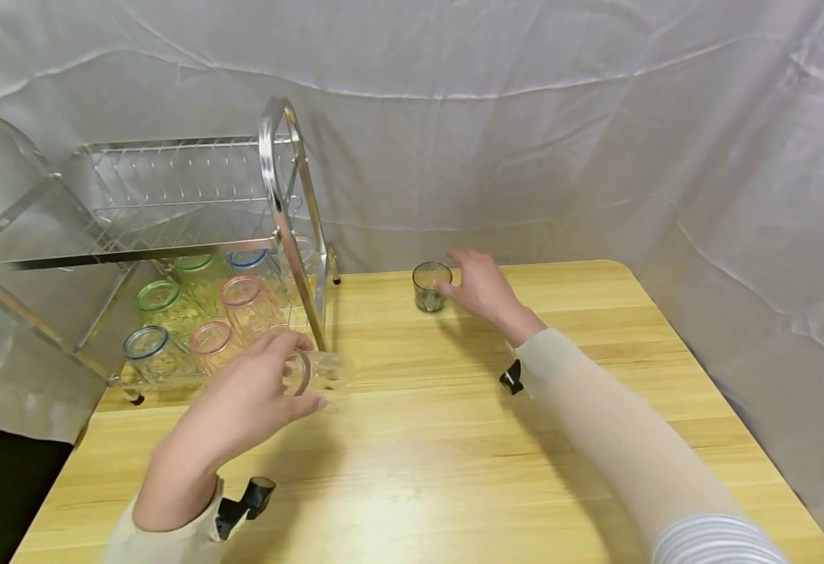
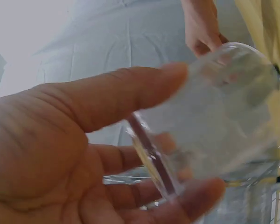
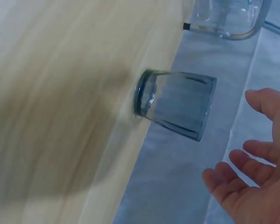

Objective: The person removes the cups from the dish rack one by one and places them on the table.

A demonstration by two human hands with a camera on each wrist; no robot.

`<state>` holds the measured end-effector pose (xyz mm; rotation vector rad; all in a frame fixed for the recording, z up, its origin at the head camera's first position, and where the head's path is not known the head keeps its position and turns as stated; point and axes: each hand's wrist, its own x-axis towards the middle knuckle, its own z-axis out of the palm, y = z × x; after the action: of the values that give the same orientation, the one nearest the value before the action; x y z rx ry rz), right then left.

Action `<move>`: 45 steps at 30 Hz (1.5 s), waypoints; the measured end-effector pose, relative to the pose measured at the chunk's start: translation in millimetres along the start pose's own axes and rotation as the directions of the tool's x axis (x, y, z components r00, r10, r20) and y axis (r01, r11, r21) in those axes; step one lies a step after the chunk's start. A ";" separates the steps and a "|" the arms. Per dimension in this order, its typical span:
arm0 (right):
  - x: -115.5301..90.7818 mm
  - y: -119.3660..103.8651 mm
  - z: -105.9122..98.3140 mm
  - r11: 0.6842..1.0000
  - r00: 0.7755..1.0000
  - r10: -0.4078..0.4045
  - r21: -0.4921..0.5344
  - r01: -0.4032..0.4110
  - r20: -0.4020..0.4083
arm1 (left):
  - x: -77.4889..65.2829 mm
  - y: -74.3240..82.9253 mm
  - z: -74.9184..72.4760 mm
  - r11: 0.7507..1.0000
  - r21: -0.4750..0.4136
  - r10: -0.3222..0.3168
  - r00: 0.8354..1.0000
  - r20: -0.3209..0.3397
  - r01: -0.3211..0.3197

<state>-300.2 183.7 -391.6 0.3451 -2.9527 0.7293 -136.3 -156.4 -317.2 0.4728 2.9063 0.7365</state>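
Observation:
My left hand (image 1: 250, 395) grips a clear glass tumbler (image 1: 327, 370) by its dark-tinted rim end, thumb on one side and fingers on the other. In the left wrist view this tumbler (image 2: 228, 121) lies tilted in the grasp, its base pointing away from the palm. A smoky grey glass (image 1: 429, 296) stands upright near the table's back edge. Beside it is my right hand (image 1: 486, 288), fingers spread and slightly bent. The right wrist view has a gap between that hand (image 3: 259, 182) and the grey glass (image 3: 179, 103).
At the left stands a two-tier metal dish rack (image 1: 309, 298). Its lower shelf holds several upside-down glasses, among them a green-rimmed one (image 1: 165, 309), a pink-rimmed one (image 1: 250, 301) and a blue-rimmed one (image 1: 154, 356). Grey cloth (image 1: 489, 157) hangs behind the wooden table (image 1: 412, 439).

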 end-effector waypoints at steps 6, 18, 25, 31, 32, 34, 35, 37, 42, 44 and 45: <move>-22.2 6.6 1.0 0.993 0.995 -0.095 0.064 0.097 -0.041 | 11.5 -2.9 15.3 0.978 -0.210 -0.018 1.000 -0.019 0.013; -75.0 10.0 1.8 0.900 0.998 -0.040 0.435 0.015 0.049 | 38.9 -2.1 66.2 0.857 -0.512 -0.067 0.998 -0.006 0.055; -100.2 3.4 4.1 0.777 0.988 -0.092 0.629 -0.004 0.120 | 54.6 -2.2 93.6 0.757 -0.651 -0.049 0.998 0.038 0.061; -113.7 -0.1 9.3 0.696 0.968 -0.187 0.718 0.009 0.169 | 70.6 1.6 112.1 0.643 -0.765 0.018 0.998 0.068 0.040; -115.1 -0.5 10.4 0.685 0.965 -0.195 0.729 0.006 0.175 | 73.3 3.3 113.9 0.628 -0.777 0.025 0.997 0.070 0.039; -117.1 -0.9 12.5 0.664 0.962 -0.201 0.747 -0.006 0.186 | 78.3 6.2 116.8 0.615 -0.788 0.032 0.997 0.070 0.036; -117.6 -0.9 13.8 0.654 0.960 -0.203 0.756 -0.013 0.192 | 80.6 7.6 117.7 0.607 -0.794 0.032 0.997 0.071 0.037; -118.2 -0.9 15.7 0.642 0.959 -0.199 0.766 -0.029 0.203 | 84.5 10.1 118.9 0.592 -0.805 0.037 0.996 0.078 0.041; -118.7 1.0 19.8 0.646 0.961 -0.189 0.763 -0.032 0.200 | 92.5 14.4 123.2 0.567 -0.822 0.067 0.992 0.106 0.050; -118.6 1.7 21.4 0.649 0.964 -0.189 0.761 -0.021 0.188 | 94.4 15.3 125.2 0.559 -0.827 0.069 0.991 0.116 0.058; -118.4 2.0 22.2 0.649 0.965 -0.189 0.761 -0.016 0.181 | 95.3 15.6 126.2 0.553 -0.831 0.068 0.991 0.118 0.061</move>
<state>-186.2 198.5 -427.6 0.6589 -2.6105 2.0391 -199.9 -56.2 -422.9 0.3662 2.0333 1.8438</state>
